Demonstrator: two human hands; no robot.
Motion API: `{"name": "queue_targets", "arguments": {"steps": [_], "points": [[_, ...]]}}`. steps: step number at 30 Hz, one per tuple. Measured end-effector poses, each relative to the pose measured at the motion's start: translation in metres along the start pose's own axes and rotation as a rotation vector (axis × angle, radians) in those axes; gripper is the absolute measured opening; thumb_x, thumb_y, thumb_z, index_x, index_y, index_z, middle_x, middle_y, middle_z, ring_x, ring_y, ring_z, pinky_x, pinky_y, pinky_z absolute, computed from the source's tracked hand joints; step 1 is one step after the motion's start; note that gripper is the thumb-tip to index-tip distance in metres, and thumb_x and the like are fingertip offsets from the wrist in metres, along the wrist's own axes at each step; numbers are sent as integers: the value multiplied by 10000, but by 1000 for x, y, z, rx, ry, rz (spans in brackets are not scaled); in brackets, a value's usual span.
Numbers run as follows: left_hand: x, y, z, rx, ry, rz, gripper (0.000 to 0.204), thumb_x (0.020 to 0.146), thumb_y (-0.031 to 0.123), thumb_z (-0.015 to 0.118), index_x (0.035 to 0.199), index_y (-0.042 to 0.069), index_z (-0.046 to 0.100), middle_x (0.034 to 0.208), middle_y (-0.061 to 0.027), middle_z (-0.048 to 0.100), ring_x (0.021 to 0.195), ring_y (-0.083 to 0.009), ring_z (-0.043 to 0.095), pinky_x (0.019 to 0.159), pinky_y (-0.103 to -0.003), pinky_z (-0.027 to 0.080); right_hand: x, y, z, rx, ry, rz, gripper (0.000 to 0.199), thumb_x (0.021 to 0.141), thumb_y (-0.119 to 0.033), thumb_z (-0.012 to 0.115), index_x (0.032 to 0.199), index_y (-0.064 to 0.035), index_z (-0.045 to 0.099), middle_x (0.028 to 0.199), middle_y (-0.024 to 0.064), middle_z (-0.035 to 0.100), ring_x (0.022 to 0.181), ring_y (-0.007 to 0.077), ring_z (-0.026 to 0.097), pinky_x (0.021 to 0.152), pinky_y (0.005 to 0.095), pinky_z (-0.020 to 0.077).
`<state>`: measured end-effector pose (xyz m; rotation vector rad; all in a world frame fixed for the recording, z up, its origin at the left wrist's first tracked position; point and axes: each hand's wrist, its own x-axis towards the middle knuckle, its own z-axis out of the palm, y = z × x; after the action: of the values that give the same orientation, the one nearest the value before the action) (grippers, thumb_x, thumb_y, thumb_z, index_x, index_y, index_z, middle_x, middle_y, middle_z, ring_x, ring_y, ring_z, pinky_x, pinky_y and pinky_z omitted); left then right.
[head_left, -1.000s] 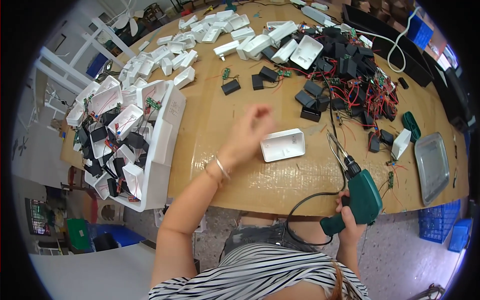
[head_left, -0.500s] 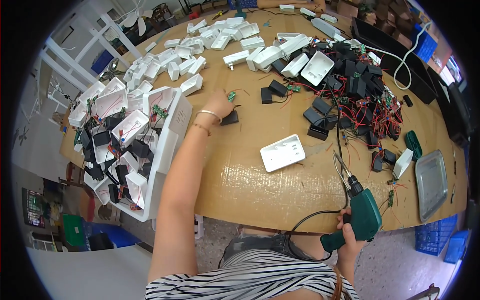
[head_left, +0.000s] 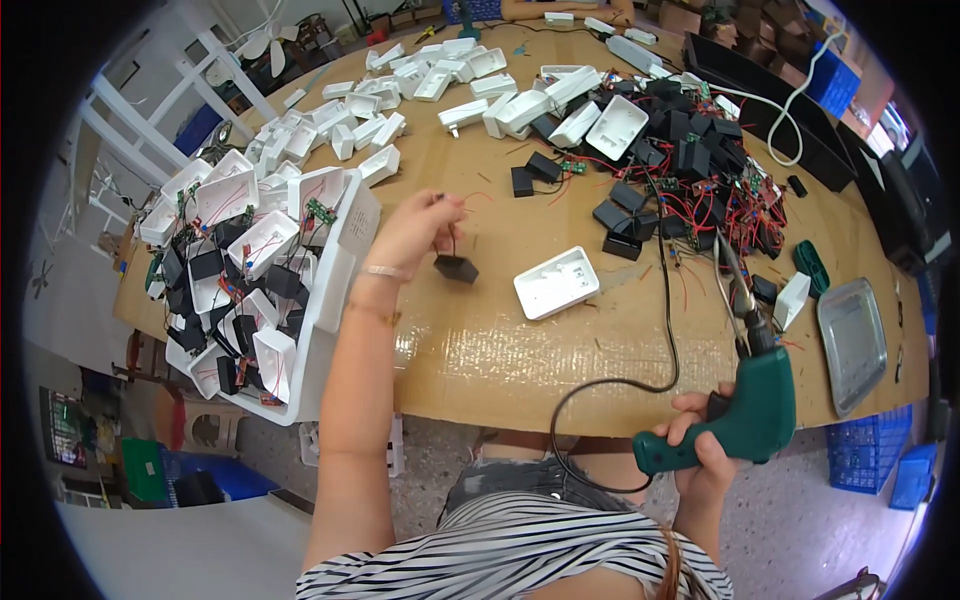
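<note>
In the left hand (head_left: 415,232) the fingers pinch what look like thin wires (head_left: 454,242), from which a small, boxy black block (head_left: 457,268) dangles over the worktop (head_left: 480,365), left of a white open-topped shell (head_left: 556,284), while the right hand (head_left: 706,455) grips a dark green, pistol-shaped soldering gun (head_left: 766,405).

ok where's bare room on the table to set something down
Best: the near tabletop, between the left forearm, the open white case and the black cord. Smaller patch: beyond that case, up to the two black boxes. Crowded: far right, a heap of black boxes; far left, white cases.
</note>
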<state>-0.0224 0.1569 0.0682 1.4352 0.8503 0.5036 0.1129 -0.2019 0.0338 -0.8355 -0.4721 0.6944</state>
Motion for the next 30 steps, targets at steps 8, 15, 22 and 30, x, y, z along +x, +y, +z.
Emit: {"name": "queue_targets", "arguments": {"steps": [8, 15, 22, 30], "points": [[-119, 8, 67, -397, -483, -65, 119, 864, 125, 561, 916, 29, 516, 799, -74, 606, 659, -122, 610, 556, -218, 498, 24, 6, 61, -241, -9, 113, 550, 725, 58, 611, 1212, -13, 364, 1006, 158, 549, 783, 166, 582, 692, 283, 486], [-135, -4, 91, -446, -554, -217, 102, 868, 95, 550, 877, 23, 478, 758, -111, 598, 633, -176, 616, 546, -261, 511, 23, 10, 64, -440, 14, 20, 469, 753, 71, 602, 1174, 6, 405, 979, 135, 561, 820, 148, 578, 716, 259, 475], [-134, -6, 98, -156, -495, -52, 135, 878, 128, 544, 922, 0, 531, 744, -76, 606, 653, -124, 603, 596, -232, 492, 21, 9, 53, -586, -82, -46, 452, 737, 82, 620, 1135, -2, 421, 885, 92, 562, 793, 134, 554, 728, 256, 472], [-136, 4, 104, 475, -365, 314, 156, 790, 114, 593, 854, -7, 666, 628, -104, 623, 560, -119, 598, 536, -236, 463, 23, 7, 60, -707, -217, -53, 514, 688, 81, 668, 1129, -25, 425, 908, 85, 557, 774, 136, 548, 689, 251, 483]]}}
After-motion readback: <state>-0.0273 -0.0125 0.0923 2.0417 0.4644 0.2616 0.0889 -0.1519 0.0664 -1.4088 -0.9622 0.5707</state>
